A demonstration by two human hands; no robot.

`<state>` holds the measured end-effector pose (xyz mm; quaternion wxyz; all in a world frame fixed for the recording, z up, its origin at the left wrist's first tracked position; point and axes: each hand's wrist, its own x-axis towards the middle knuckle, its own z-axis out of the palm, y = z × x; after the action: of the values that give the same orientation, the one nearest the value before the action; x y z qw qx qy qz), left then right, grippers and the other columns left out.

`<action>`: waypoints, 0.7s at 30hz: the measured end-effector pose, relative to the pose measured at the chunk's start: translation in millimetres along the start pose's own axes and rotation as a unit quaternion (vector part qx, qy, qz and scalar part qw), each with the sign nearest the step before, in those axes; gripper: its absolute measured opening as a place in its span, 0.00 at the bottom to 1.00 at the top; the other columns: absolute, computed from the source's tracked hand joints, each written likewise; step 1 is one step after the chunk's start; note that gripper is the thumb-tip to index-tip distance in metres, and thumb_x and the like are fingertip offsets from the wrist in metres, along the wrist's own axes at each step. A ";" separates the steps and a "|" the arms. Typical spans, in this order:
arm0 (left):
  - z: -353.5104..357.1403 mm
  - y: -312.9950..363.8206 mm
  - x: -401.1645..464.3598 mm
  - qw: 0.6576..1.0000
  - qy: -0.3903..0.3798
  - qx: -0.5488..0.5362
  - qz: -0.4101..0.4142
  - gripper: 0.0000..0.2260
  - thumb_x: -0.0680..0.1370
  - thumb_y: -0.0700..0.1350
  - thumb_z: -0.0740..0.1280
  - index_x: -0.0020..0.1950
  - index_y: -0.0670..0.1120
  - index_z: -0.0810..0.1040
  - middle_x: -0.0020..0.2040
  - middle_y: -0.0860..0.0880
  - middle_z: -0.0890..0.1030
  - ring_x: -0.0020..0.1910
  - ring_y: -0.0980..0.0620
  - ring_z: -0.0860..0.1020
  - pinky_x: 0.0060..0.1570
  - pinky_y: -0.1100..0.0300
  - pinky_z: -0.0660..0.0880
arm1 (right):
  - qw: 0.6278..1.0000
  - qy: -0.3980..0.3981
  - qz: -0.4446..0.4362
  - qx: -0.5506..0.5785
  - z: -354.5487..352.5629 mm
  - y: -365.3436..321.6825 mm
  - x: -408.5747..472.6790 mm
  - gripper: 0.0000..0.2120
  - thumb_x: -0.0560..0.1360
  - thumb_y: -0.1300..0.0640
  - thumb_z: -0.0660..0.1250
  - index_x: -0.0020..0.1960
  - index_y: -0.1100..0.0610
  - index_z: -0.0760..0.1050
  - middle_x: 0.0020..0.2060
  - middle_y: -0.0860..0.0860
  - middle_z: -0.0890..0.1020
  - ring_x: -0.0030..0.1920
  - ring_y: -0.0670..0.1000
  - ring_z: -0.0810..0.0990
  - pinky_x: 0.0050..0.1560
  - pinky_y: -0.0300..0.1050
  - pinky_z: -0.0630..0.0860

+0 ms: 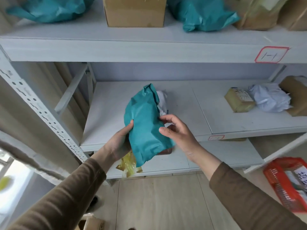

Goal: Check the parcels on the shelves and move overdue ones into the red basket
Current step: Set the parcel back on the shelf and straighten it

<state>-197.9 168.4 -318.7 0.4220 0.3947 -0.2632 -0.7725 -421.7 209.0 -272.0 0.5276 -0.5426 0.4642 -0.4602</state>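
teal parcel (pixel 146 123): matt crinkled plastic | box (pixel 134 12): cardboard | red basket (pixel 285 183): plastic mesh

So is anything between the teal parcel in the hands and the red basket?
Nothing visible blocks it. The teal parcel is held clear of the shelf by the left hand and right hand. The red basket sits low to the right, with open floor between; its top looks open, though partly cropped.
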 end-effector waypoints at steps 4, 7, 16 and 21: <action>20.4 6.0 -8.0 0.972 0.049 0.123 0.196 0.19 0.78 0.43 0.72 0.68 0.47 0.77 0.64 0.48 0.85 0.63 0.47 0.83 0.58 0.55 0.80 | 0.996 0.049 0.068 0.003 -20.5 24.3 5.8 0.11 0.81 0.54 0.64 0.61 0.53 0.80 0.57 0.49 0.85 0.60 0.51 0.81 0.59 0.49 0.77; 35.7 6.7 -19.5 0.912 0.057 0.267 0.305 0.18 0.75 0.41 0.77 0.60 0.57 0.79 0.56 0.54 0.85 0.57 0.51 0.83 0.53 0.60 0.81 | 0.984 0.060 0.152 0.066 -25.9 41.7 9.1 0.23 0.86 0.44 0.54 0.67 0.55 0.79 0.62 0.51 0.84 0.67 0.56 0.79 0.61 0.51 0.75; -8.5 -10.4 -17.4 0.471 0.088 0.667 0.571 0.22 0.79 0.42 0.70 0.70 0.59 0.78 0.65 0.43 0.76 0.52 0.42 0.73 0.48 0.48 0.77 | 0.920 -0.037 0.248 0.301 -34.8 31.0 10.9 0.46 0.73 0.20 0.48 0.74 0.52 0.75 0.70 0.57 0.79 0.71 0.61 0.77 0.70 0.62 0.73; -30.9 -11.6 -19.6 0.482 0.043 0.695 0.531 0.20 0.81 0.45 0.68 0.71 0.60 0.77 0.71 0.45 0.74 0.49 0.47 0.81 0.39 0.51 0.84 | 0.949 -0.107 0.199 0.222 -37.9 24.9 6.7 0.23 0.76 0.45 0.71 0.69 0.50 0.79 0.63 0.54 0.84 0.60 0.54 0.84 0.58 0.50 0.81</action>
<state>-170.9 188.8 -336.6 0.3509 0.3772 -0.8555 0.0517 -458.7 196.5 -296.0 0.7621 -0.3547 0.3895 -0.3765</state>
